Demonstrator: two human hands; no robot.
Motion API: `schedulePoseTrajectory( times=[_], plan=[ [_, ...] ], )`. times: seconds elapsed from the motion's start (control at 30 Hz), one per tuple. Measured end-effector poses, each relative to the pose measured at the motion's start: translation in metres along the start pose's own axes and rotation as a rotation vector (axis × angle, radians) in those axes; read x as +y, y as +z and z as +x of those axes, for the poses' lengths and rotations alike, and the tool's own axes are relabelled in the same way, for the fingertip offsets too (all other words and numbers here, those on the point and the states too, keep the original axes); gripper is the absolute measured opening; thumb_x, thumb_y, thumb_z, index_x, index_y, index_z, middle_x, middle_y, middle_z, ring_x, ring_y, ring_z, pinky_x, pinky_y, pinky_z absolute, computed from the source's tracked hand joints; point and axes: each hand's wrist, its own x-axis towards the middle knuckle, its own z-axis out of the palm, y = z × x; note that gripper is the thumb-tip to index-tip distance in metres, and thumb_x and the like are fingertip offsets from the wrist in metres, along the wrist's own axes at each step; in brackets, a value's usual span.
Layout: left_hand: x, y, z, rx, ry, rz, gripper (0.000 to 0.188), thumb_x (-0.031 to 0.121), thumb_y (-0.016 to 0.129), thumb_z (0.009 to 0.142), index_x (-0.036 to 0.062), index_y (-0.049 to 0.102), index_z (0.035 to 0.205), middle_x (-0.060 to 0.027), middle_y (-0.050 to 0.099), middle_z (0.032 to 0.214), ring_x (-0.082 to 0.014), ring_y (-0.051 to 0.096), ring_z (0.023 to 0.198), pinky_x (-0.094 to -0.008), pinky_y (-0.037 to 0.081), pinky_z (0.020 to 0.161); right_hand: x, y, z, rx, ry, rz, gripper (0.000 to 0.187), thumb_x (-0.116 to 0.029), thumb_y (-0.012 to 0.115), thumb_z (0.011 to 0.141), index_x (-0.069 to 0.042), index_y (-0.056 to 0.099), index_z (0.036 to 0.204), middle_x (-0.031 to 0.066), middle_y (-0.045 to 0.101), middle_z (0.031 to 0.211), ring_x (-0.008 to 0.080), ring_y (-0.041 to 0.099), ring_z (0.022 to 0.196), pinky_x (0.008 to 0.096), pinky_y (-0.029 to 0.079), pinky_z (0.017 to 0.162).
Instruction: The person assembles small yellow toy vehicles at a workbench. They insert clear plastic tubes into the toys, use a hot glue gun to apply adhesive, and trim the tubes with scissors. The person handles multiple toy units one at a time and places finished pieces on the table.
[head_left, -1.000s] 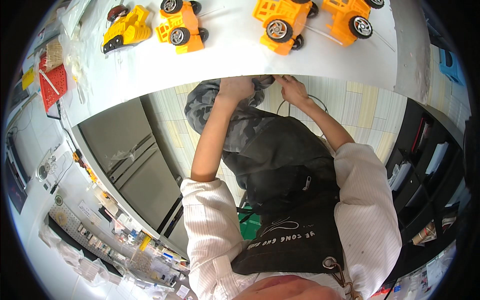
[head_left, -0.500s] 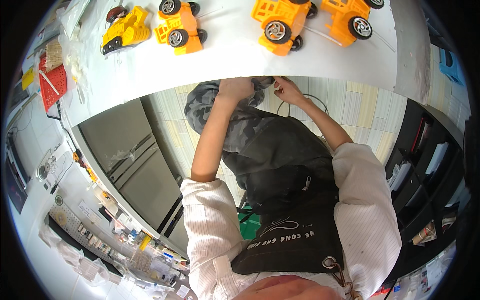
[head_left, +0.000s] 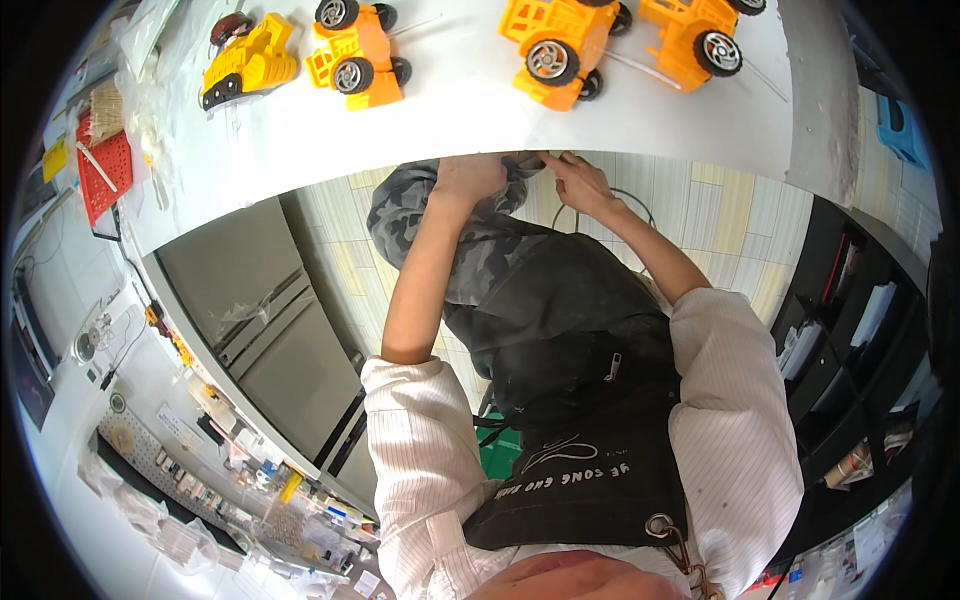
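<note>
My left hand (head_left: pixel 472 178) is curled just below the near edge of the white table (head_left: pixel 430 132). Its fingers reach under that edge, where what they hold is hidden. To the right of it, my right hand (head_left: pixel 580 183) stretches a finger toward the left hand, its other fingers loosely bent and nothing visible in them. The tabletop bears orange toy trucks with black wheels: one left of centre (head_left: pixel 352 60), another right of centre (head_left: pixel 552 50) and a third (head_left: pixel 692 40) at the far right. A yellow toy vehicle with black tracks (head_left: pixel 250 65) stands at the left.
A red perforated basket (head_left: pixel 105 170) sits on the table's left side. Grey drawers (head_left: pixel 240 280) stand at lower left, near a cluttered bench (head_left: pixel 270 500). A black shelf (head_left: pixel 850 330) rises at right, with a blue stool (head_left: pixel 900 130) beyond. My camouflage sleeve or trouser fabric (head_left: pixel 400 210) lies below the hands.
My right hand has shifted slightly left, its finger now reaching closer to the left hand. My left hand stays in place. The toys have not moved on the table.
</note>
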Motion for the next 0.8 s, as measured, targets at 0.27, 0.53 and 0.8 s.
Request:
schedulePoseTrajectory(
  times=[0.27,0.53,0.8],
  plan=[
    [-0.002,0.005,0.000,0.056,0.020,0.011,0.029,0.017,0.064,0.076,0.0252,0.078,0.099,-0.0099,0.072,0.096,-0.0284,0.067,0.095,-0.0414,0.053,0.084,0.011,0.006,0.004,0.032,0.084,-0.139,0.082,-0.001,0.058,0.081,-0.029,0.034,0.154,0.0164,0.060,0.114,0.0345,0.063,0.103,0.0445,0.056,0.082],
    [0.000,-0.001,0.000,0.022,0.028,0.009,0.028,0.016,0.064,0.075,0.0251,0.078,0.098,-0.0095,0.072,0.097,-0.0286,0.067,0.097,-0.0411,0.053,0.086,0.008,0.009,0.002,-0.011,0.078,0.132,0.075,-0.004,0.059,0.082,-0.023,0.037,0.151,0.0165,0.056,0.120,0.0352,0.060,0.109,0.0441,0.053,0.089],
    [-0.001,0.002,-0.001,0.061,0.027,-0.013,0.027,0.016,0.064,0.075,0.0241,0.078,0.097,-0.0096,0.072,0.097,-0.0279,0.067,0.096,-0.0405,0.053,0.085,-0.012,-0.001,-0.002,-0.009,0.018,0.080,0.068,-0.003,0.059,0.081,-0.022,0.046,0.145,0.0155,0.057,0.117,0.0345,0.061,0.109,0.0460,0.055,0.086]
  ],
)
